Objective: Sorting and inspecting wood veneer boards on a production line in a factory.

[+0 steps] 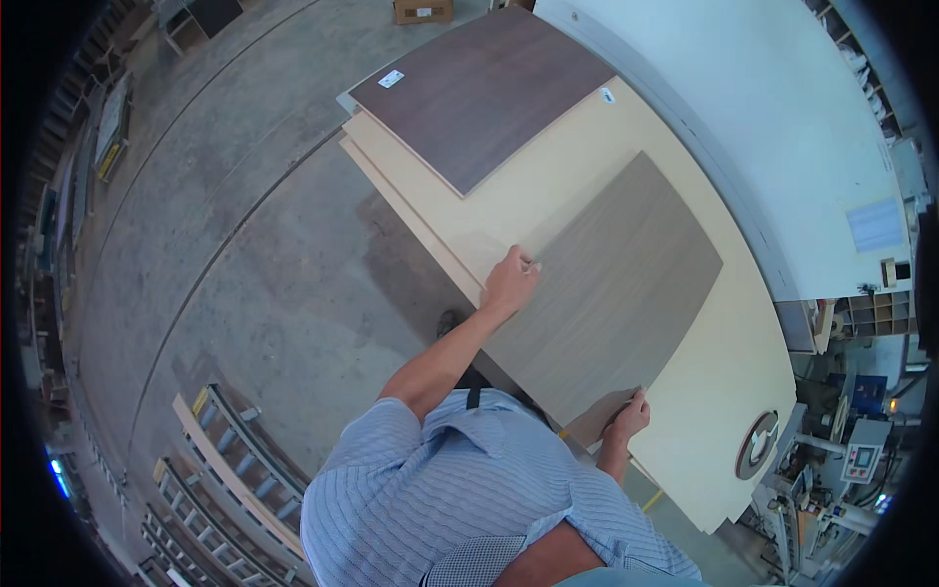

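At the far left, ladder-like roller frames [245,450] are seen on the concrete floor [284,254], with a long pale strip [235,476] laid along one of them. A cardboard box [424,12] is set on the floor beyond the stack. Pale boards [709,391] are stacked in the middle, and a dark brown panel [489,88], marked with a white label [391,78], is laid on their far end, near the far-left corner. The left hand [512,282] is placed at the left long edge of a grey-brown panel [621,284]; its fingers are curled, but whether they are clamped on that edge cannot be told. The grey-brown panel is lying across the middle of the top board, overhanging its near edge beside the torso. At its right long edge, near the torso, the right hand [629,419] is placed with fingers bent inward; their grip cannot be told either. A dark roll [746,455] is rested by the boards' right edge, and beyond it a control box [866,452] is mounted.
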Demonstrator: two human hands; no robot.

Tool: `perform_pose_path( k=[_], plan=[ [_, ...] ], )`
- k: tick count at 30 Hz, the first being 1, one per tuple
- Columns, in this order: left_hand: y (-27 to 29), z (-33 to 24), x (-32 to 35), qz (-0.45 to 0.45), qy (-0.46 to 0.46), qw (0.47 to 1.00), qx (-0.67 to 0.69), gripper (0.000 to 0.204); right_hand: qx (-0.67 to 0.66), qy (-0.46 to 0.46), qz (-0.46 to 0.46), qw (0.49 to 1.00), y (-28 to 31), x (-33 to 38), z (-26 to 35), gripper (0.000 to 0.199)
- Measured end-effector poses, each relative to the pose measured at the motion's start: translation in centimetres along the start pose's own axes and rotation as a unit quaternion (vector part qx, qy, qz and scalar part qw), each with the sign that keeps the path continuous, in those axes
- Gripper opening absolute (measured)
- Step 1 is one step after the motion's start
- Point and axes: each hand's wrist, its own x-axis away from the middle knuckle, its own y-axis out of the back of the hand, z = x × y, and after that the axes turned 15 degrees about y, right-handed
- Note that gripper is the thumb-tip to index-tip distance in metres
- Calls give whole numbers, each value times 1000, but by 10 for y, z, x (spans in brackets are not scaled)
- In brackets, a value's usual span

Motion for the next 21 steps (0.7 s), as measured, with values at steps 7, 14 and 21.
perform_pose_path(
  k=[7, 14, 21],
  plan=[
    [33, -16, -33, 20, -63, 995, -70, 35, 40, -6, 0, 999, -41, 23, 25, 38],
    [49, -20, -35, 21, -112, 986, -121, 46, 162, 84, 56, 982, -45, 19, 24, 42],
    [54, -17, -17, 2, -151, 982, -114, 48, 299, 59, 201, 931, -32, 29, 92, 40]
  ],
)
